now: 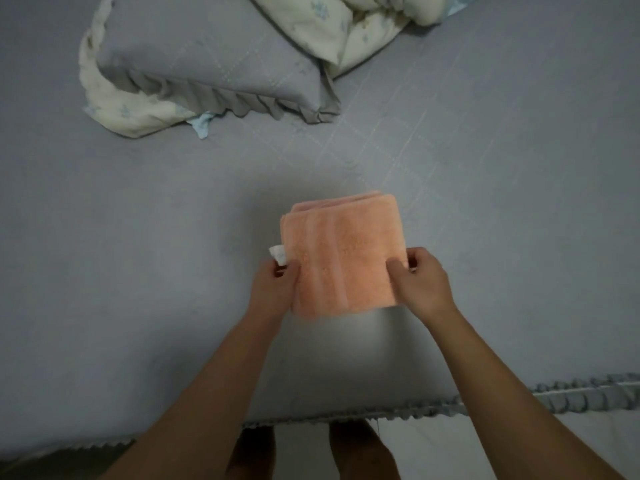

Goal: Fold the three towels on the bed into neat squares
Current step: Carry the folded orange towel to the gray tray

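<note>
Already squared off: peach towel [343, 258] sits folded into a thick, near-square pad on the grey bedsheet [138, 271], near the near edge of the bed, roughly centred in view. Several layers show along its far edge, stacked fairly evenly. A white care tag [278, 253] pokes out at the left side.

Left hand [277, 282] grips the left edge near the near corner, thumb on top just beside the tag, fingers tucked under or behind the fabric and not visible. Right hand [420, 275] pinches the right edge the same way, thumb over the top face, fingers curled round the side. Gripping both sides at once probably keeps the layers from sliding apart, either for a last straightening or for lifting the pad as one piece. Cannot tell whether the near edge rests on the bed or is slightly raised.

Only this one towel is in view; the other two lie outside the frame or are not distinguishable, so progress on the three is uncertain.

Further out: grey pillow [207, 64] with a pleated frill lies at far left, well apart from the towel. A cream floral quilt [363, 26] is bunched at far centre-right. The bed's ruffled trim [588, 393] runs along the near edge; the person's legs [356, 452] stand just below it.
</note>
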Demonstrator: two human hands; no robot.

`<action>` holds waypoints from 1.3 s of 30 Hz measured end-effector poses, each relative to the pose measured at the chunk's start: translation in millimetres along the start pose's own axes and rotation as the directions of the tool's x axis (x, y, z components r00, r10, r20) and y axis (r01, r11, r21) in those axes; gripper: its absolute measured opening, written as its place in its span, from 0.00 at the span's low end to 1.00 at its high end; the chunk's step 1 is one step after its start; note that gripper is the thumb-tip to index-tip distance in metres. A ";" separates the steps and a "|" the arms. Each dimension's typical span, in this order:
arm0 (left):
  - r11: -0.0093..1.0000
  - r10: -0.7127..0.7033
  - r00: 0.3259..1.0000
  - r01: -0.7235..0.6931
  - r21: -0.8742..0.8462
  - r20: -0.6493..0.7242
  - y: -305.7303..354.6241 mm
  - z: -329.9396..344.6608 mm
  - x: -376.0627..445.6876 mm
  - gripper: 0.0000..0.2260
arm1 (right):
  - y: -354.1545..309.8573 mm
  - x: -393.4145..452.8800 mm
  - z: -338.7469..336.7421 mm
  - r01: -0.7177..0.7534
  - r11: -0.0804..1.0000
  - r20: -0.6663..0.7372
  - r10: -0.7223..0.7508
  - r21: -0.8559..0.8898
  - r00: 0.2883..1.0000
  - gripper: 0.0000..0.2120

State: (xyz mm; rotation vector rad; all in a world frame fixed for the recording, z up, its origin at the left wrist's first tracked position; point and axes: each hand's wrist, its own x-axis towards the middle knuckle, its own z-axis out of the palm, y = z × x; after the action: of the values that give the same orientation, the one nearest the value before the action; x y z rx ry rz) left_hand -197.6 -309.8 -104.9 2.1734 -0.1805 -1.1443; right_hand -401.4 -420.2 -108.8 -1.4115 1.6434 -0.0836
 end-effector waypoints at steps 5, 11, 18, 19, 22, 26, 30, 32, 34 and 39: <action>0.972 -0.214 0.975 0.218 -0.082 0.061 -11.4 -1.8 10.9 0.28 | 13.1 18.8 4.4 -0.225 0.947 0.192 0.183 0.228 0.964 0.27; 0.914 -0.216 0.813 0.363 -0.181 0.541 -36.4 -10.1 18.4 0.32 | 42.8 32.6 3.7 -0.411 0.766 0.616 0.025 0.494 0.787 0.33; 0.858 -0.062 0.785 0.358 -0.370 0.616 -60.3 4.0 33.1 0.28 | 61.2 22.2 30.2 -0.410 0.735 0.593 0.013 0.540 0.805 0.31; 0.863 -0.063 0.783 0.355 -0.361 0.619 -58.9 2.1 34.0 0.26 | 60.0 17.7 30.7 -0.415 0.731 0.593 0.016 0.542 0.805 0.27; 0.893 -0.050 0.725 0.341 -0.294 0.687 -48.4 -15.5 24.5 0.24 | 52.7 -13.1 23.4 -0.453 0.704 0.600 0.048 0.547 0.799 0.22; 0.931 -0.039 0.662 0.296 -0.212 0.749 -33.1 -54.3 -24.4 0.35 | 44.4 -97.2 2.0 -0.451 0.725 0.551 0.117 0.521 0.826 0.33; 0.972 -0.021 0.610 0.197 -0.126 0.792 -5.5 -98.4 -113.6 0.32 | 19.4 -215.1 -43.1 -0.373 0.698 0.462 0.068 0.612 0.884 0.31; 0.986 0.024 0.582 0.121 -0.115 0.813 15.1 -114.3 -158.8 0.29 | 5.5 -268.2 -70.4 -0.316 0.668 0.382 0.052 0.673 0.923 0.30; 0.987 0.080 0.580 0.066 -0.145 0.811 38.6 -119.9 -198.9 0.24 | -5.7 -310.5 -98.0 -0.209 0.646 0.281 -0.010 0.734 0.960 0.26; 0.982 0.178 0.563 -0.045 -0.185 0.807 88.8 -97.8 -276.2 0.17 | -10.8 -380.9 -147.0 -0.002 0.476 0.025 -0.041 0.879 0.999 0.17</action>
State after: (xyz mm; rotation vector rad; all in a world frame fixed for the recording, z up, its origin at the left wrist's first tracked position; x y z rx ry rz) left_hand -273.7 -217.4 176.9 1.3014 -0.6123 -1.9572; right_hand -529.4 -190.3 203.6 -0.5840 1.2018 -0.8100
